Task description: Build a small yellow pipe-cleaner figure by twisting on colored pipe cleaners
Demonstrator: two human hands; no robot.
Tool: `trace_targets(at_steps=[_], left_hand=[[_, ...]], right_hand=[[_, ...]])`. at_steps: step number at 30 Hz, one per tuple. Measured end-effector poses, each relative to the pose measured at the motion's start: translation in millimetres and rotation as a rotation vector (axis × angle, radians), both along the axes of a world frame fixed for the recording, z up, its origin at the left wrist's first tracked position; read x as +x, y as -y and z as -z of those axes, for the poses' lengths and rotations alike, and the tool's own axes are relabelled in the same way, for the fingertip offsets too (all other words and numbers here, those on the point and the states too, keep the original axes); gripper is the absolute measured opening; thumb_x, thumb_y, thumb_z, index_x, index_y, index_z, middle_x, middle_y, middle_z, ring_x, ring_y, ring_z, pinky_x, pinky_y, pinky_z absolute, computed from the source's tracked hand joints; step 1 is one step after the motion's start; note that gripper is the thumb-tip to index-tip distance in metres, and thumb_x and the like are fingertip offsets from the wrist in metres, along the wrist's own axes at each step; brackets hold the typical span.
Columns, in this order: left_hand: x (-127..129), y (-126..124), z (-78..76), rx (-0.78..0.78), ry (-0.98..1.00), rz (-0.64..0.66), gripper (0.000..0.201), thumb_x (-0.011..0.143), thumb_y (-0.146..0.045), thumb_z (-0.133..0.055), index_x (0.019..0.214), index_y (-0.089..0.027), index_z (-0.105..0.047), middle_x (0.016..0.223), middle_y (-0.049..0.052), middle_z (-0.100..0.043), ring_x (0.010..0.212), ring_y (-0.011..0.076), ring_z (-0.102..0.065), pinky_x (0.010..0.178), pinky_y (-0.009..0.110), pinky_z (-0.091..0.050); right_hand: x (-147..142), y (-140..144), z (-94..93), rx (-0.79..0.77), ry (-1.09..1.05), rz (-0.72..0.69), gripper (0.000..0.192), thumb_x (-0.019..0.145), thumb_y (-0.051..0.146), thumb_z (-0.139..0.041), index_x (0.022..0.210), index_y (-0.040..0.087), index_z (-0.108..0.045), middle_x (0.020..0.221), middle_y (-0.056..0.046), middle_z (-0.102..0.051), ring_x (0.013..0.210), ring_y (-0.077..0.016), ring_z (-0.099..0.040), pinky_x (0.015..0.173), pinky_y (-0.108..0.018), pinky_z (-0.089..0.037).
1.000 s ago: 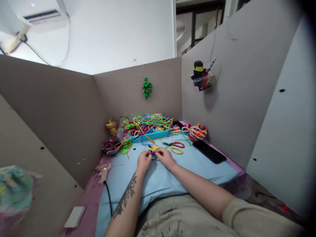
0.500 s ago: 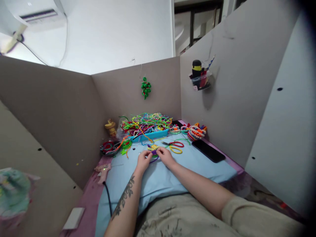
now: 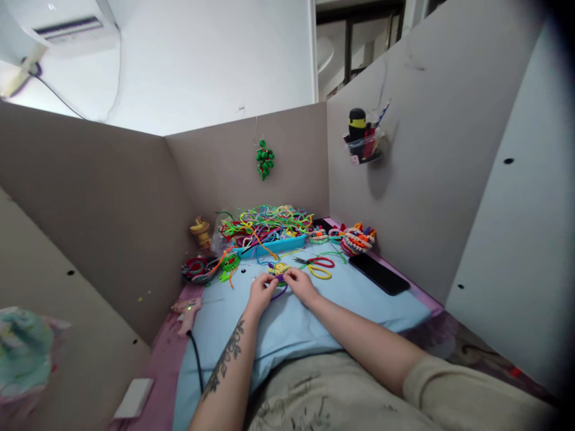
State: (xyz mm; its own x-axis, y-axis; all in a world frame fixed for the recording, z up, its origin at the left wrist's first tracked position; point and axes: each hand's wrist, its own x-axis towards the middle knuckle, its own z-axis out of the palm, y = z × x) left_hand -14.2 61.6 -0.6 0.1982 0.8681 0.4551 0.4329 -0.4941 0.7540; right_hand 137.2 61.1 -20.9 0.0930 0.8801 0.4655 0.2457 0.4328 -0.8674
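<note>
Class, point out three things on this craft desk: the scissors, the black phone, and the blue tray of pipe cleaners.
scissors (image 3: 320, 262): head view, red handle loop.
black phone (image 3: 378, 274): head view, screen middle.
blue tray (image 3: 274, 246): head view, front wall.

Craft piece (image 3: 278, 270) partly hidden under fingertips of left hand (image 3: 261, 295), right hand (image 3: 302, 286); details too small. Air conditioner (image 3: 63, 27) cut by top edge.

At frame centre your hands meet on the cloth (image 3: 359, 305); the tray (image 3: 274, 245) sits behind them, scissors (image 3: 317, 262) and phone (image 3: 378, 274) to the right.
</note>
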Motion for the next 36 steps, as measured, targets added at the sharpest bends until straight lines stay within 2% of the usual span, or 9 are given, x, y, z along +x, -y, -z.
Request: trace_targets(at_steps=[6, 11, 18, 25, 29, 31, 36], left_hand=[[-3.0, -0.5, -2.3, -0.007, 0.036, 0.098, 0.02, 0.075, -0.033, -0.056, 0.071, -0.015, -0.061, 0.072, 0.003, -0.059, 0.069, 0.0139, -0.053, 0.063, 0.024, -0.041], [-1.7, -4.4, 5.7, 0.008, -0.01, 0.018, 0.018, 0.077, -0.031, -0.052, 0.072, -0.015, -0.059, 0.07, 0.003, -0.058, 0.067, 0.0137, -0.053, 0.06, 0.023, -0.041], [-0.6, -1.8, 6.6, 0.137, -0.124, -0.007, 0.019, 0.077, -0.023, -0.051, 0.093, -0.018, -0.06, 0.089, 0.004, -0.06, 0.073, 0.0129, -0.054, 0.063, 0.024, -0.043], [-1.6, 2.0, 2.6, 0.205, -0.205, -0.024, 0.014, 0.08, -0.024, -0.05, 0.076, -0.016, -0.061, 0.074, 0.003, -0.057, 0.071, 0.0133, -0.053, 0.066, 0.025, -0.041], [-1.7, 1.5, 1.7, 0.182, -0.191, -0.035, 0.016, 0.08, -0.026, -0.051, 0.074, -0.016, -0.061, 0.073, 0.003, -0.058, 0.07, 0.0134, -0.053, 0.065, 0.025, -0.042], [-0.6, 1.1, 2.2, 0.139, -0.156, -0.018, 0.014, 0.078, -0.027, -0.052, 0.079, -0.017, -0.062, 0.077, 0.003, -0.061, 0.073, 0.014, -0.055, 0.067, 0.025, -0.043], [2.4, 0.7, 9.3, -0.001, -0.121, 0.147, 0.031, 0.072, -0.026, -0.06, 0.102, -0.018, -0.059, 0.092, 0.004, -0.066, 0.08, 0.0152, -0.059, 0.069, 0.025, -0.045]], right_hand=[[0.3, 1.2, -1.7, -0.016, -0.026, -0.057, 0.019, 0.076, 0.028, -0.048, 0.061, 0.018, -0.053, 0.058, 0.002, -0.049, 0.057, -0.0125, -0.043, 0.055, -0.023, -0.035], [0.3, 1.0, -1.1, 0.01, -0.018, -0.068, 0.019, 0.076, 0.028, -0.048, 0.062, 0.017, -0.054, 0.058, 0.002, -0.048, 0.057, -0.0123, -0.043, 0.055, -0.023, -0.035], [-1.3, 3.5, -3.7, 0.104, 0.078, -0.012, 0.018, 0.077, 0.025, -0.049, 0.063, 0.017, -0.056, 0.063, 0.0, -0.051, 0.064, -0.0136, -0.048, 0.061, -0.024, -0.038], [-1.0, 1.3, 1.2, 0.125, 0.098, -0.013, 0.013, 0.076, 0.023, -0.052, 0.069, 0.017, -0.061, 0.07, -0.001, -0.056, 0.069, -0.0145, -0.052, 0.066, -0.026, -0.041], [-0.4, 1.6, 1.0, 0.124, 0.086, -0.019, 0.012, 0.076, 0.022, -0.053, 0.07, 0.017, -0.062, 0.071, -0.002, -0.057, 0.07, -0.0147, -0.053, 0.067, -0.026, -0.041], [-0.3, 2.6, -1.3, 0.12, 0.082, -0.01, 0.012, 0.076, 0.022, -0.052, 0.069, 0.017, -0.061, 0.07, -0.001, -0.057, 0.07, -0.015, -0.053, 0.067, -0.026, -0.041], [-0.7, 4.0, -5.1, 0.11, 0.012, -0.013, 0.013, 0.076, 0.022, -0.05, 0.069, 0.017, -0.059, 0.073, -0.002, -0.058, 0.072, -0.0156, -0.054, 0.069, -0.027, -0.042]])
